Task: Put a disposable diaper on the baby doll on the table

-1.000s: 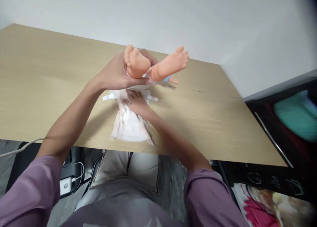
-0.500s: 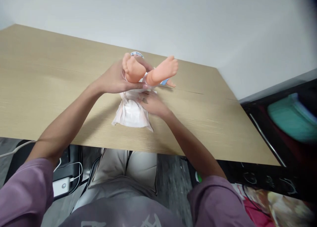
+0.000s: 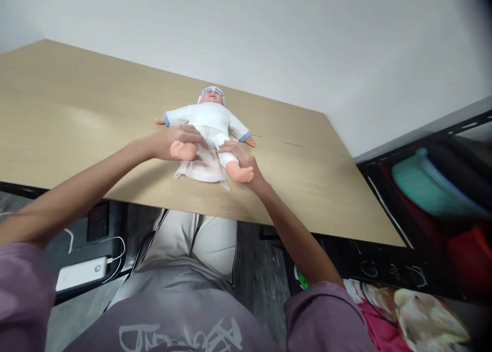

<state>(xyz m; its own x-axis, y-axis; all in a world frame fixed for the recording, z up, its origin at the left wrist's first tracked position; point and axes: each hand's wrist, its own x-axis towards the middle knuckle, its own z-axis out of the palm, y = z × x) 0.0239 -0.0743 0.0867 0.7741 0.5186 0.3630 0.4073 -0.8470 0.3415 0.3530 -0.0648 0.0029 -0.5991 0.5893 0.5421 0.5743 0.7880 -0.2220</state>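
A baby doll (image 3: 209, 115) lies on its back with its head away from me, in a white suit with blue cuffs and a lettered white headband. Its legs are spread towards me. Under its hips lies an unfolded white diaper (image 3: 203, 171), its front part flat on the table. My left hand (image 3: 179, 137) curls over the doll's leg on the left, whose bare foot shows by the wrist. On the other leg, my right hand (image 3: 240, 152) has its fingers bent over the white trouser leg. Both thumbs are mostly hidden.
The wooden table (image 3: 307, 188) meets a white wall (image 3: 269, 39). Below it on the left, a white power bank (image 3: 81, 273) with a cable and a dark phone (image 3: 98, 221) lie on a black seat. A dark shelf holds a teal container (image 3: 426, 183) at right.
The doll's raised legs have come down and apart. My left hand has let the feet down and sits on one leg; my right hand has moved from the diaper to the other leg.
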